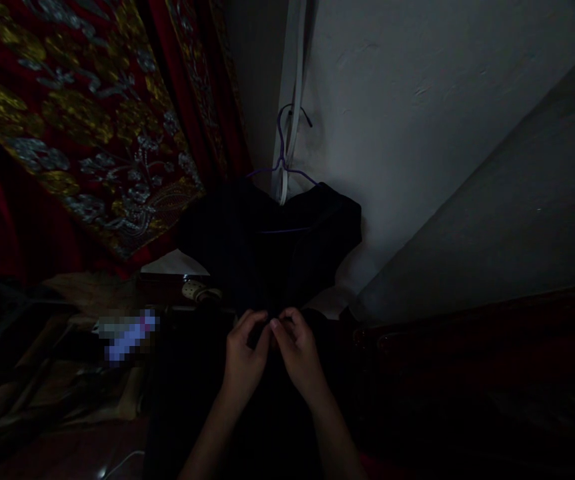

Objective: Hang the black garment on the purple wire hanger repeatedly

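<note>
A black garment (317, 233) with short sleeves and an open V-shaped neck hangs on a purple wire hanger (281, 159). At the bottom of the V, the fingers of my left hand (247, 347) are pinched together at the garment's front edge. My right hand (295, 343) pinches the front just beside it, its thumb and fingertips almost meeting those of the left. Darkness and the fingers hide whatever small part of the garment lies between them.
Left of the garment drapes a red cloth (92, 127) with gold and silver embroidery. Below it stand a wooden chair-like frame (17, 373) and a blurred blue item (130, 340). A white cord (295, 80) runs down the grey wall (417, 133). Dark reddish furniture (467, 347) lies to the right.
</note>
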A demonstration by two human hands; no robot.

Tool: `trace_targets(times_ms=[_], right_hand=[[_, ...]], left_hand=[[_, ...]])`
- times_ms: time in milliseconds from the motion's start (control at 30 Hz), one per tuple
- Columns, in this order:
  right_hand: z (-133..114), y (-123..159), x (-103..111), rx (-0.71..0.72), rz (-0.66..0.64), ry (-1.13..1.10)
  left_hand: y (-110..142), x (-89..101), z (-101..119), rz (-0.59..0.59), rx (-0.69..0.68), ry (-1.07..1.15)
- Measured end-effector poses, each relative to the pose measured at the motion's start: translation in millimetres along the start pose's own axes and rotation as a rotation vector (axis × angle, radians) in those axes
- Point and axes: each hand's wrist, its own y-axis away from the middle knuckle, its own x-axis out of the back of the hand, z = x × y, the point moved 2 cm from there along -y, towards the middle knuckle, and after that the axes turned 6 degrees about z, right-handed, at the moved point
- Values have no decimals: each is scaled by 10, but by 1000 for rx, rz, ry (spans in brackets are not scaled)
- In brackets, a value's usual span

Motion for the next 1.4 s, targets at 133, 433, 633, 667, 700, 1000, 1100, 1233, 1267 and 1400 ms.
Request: trace_targets(times_ms=[133,433,633,667,700,1000,1100,1233,1267,1400], right_hand=[[-45,0,32,-1,-55,12],[-137,-29,103,-64,-97,-73],[-172,-38,125,-120,-87,-157],[-166,-38,129,-125,-86,-166],[-157,-37,131,-127,-84,-173],[-182,-101,91,-148,4,-305],[-274,-181,63,-161,27,-329],[-474,-397,45,-175,31,-475],[-547,-477,46,-166,38,-504],[-960,-858,52,-25,71,-494]], left_hand=[[-3,-13,-8,-15,11,23],[-4,-19,-8,-34,83,53],[-7,-54,-1,-44,125,55],[-6,-56,-2,-49,125,55],[-4,-59,-5,-53,122,55],[-17,-88,-2,-60,62,51],[-54,-92,-17,-68,37,22],[-47,-110,-131,-67,13,-38],[-34,-122,-171,-64,12,-53],[38,-188,-315,-50,22,-97]])
